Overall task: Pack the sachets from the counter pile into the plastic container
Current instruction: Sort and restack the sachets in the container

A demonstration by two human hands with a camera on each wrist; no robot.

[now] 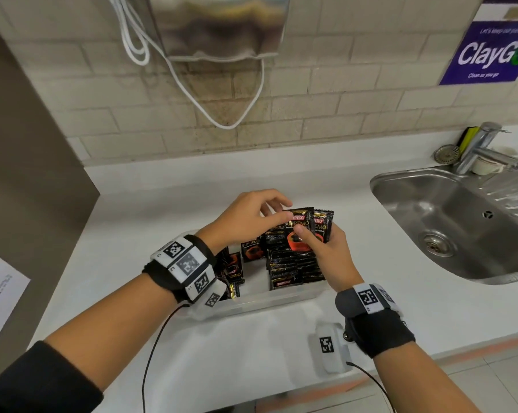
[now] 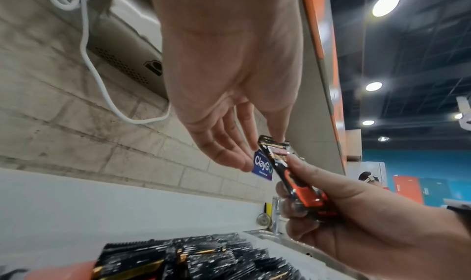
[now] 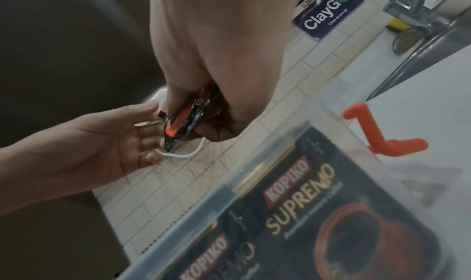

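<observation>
The counter [image 1: 162, 186] is white and runs under a tiled wall [image 1: 311, 114], with a steel sink [image 1: 448, 222] set into it at the right. A tap [image 1: 484, 150] stands behind the sink, and a blue sign [image 1: 490, 55] hangs on the wall above.

Near the counter's front edge sits the clear container [image 1: 266, 299]. It already holds many black sachets [image 1: 284, 269], most standing on edge in tight rows on the right side, likely to fit more in. On its left side a few lie looser, some partly hidden by the left wrist.

Both hands work above the container. The right hand [image 1: 329, 251] grips a small bundle [image 1: 305, 231] of at least 2 sachets upright, thumb pressed on the front face and fingers curled behind, so the bundle stays squared. How many it holds cannot be told.

The left hand [image 1: 251, 216] reaches in from the left with relaxed, spread fingers. Its thumb tip touches the bundle's top corner; the left wrist view shows the fingers just behind the top edge without closing on it. It seems to be steadying or aligning the bundle, or about to peel 1 sachet off.

The counter pile itself does not show in any view.
</observation>
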